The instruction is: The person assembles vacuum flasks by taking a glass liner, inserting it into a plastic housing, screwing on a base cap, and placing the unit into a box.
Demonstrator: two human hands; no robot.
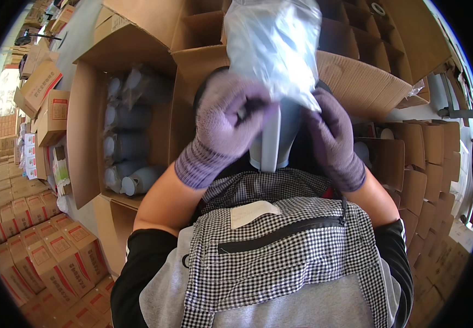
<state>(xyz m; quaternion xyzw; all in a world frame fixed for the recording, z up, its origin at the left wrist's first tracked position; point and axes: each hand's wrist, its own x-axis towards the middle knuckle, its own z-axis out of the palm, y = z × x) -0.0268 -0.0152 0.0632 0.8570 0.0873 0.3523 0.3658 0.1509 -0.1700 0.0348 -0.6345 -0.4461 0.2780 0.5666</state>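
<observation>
In front of my lap stands a blue-grey vessel with a long pale handle (271,142), perhaps a jug. A clear, shiny plastic bag (275,46) covers its far part, and the near end sticks out. My left hand (234,117), in a greyish-purple knit glove, has its fingers curled in a pinch at the bag's near left edge, slightly blurred. On the other side, my right hand (332,128), gloved alike, is closed on the bag's right edge, thumb and fingers together. Much of the vessel is hidden by the bag and my hands.
An open carton (86,136) on the left holds several blue-grey vessels (130,117), some in clear bags. Ahead is a carton with cardboard dividers (201,30). More open cartons (411,147) line the right. Stacked sealed boxes (56,262) fill the lower left.
</observation>
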